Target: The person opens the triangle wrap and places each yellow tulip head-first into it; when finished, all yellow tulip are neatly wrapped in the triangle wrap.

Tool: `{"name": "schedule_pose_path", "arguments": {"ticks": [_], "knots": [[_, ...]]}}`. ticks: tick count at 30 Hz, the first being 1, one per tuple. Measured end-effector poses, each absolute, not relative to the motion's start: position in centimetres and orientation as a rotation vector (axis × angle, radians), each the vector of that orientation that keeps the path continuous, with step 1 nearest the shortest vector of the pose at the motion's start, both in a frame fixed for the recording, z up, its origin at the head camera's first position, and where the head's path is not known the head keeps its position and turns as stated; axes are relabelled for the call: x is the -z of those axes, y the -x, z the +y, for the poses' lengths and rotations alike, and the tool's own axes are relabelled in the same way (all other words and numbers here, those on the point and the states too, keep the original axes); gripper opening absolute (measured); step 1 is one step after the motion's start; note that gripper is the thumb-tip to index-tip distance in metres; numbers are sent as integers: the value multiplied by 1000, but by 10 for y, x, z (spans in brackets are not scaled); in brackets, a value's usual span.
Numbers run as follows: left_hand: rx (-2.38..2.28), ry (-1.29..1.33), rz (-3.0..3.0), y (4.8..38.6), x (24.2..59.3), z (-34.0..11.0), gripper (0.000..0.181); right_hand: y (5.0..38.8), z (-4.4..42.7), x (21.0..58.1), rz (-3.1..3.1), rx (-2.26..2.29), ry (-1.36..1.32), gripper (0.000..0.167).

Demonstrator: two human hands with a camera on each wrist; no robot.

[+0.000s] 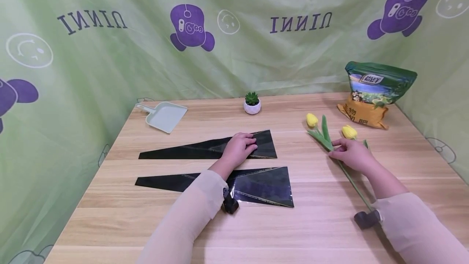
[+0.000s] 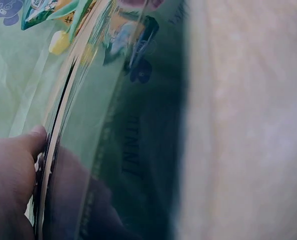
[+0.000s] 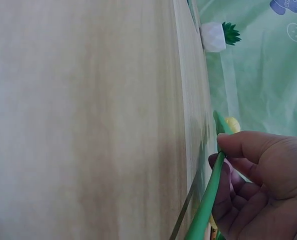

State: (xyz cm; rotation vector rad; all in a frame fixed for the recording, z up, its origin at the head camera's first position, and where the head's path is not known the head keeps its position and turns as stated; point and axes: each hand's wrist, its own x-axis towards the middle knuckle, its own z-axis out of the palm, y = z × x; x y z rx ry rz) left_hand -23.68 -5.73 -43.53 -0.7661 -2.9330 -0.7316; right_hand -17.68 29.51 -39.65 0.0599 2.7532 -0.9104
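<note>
Got one yellow tulip pinched at leaf and stem between thumb and fingers of the right hand, on the right side of the wood-grain table. Probably artificial: likely light, springy in the stem, soft at bloom and leaves. Best held on the bare stem, clear of the petals, to avoid crushing. Also seeing a second tulip beside it, partly hidden by the right hand; can't tell if gripped too. Resting the left hand on the far black wrapper, fingers relaxed, no grasp visible. Can see the near wrapper flat, just closer in. Both dark, glossy, tapered, wide end right, with thin pale lines and fine lettering. Should handle as thin film: light, floppy, slippery, easy to crease; take by the edge at the wide end. Farther back: smooth pale dustpan, white pot with spiky green succulent, glossy crinkled green-and-orange bag.
</note>
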Motion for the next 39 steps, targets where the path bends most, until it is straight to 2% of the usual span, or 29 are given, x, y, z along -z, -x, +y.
{"name": "schedule_pose_path", "arguments": {"ticks": [12, 25, 35, 37, 39], "knots": [[751, 667, -2913, 238, 439, -54, 25, 178, 293, 390, 2738, 1032, -70, 55], [806, 666, -2848, 238, 441, -55, 18, 182, 289, 372, 2639, 1426, -56, 53], [891, 624, -2794, 236, 443, -57, 18, 187, 280, 359, 2388, 1959, -122, 70], [895, 602, -2791, 236, 442, -57, 19, 187, 277, 357, 2289, 2100, -148, 64], [895, 577, -2784, 234, 442, -57, 20, 187, 274, 356, 2204, 2234, -175, 47]]}}
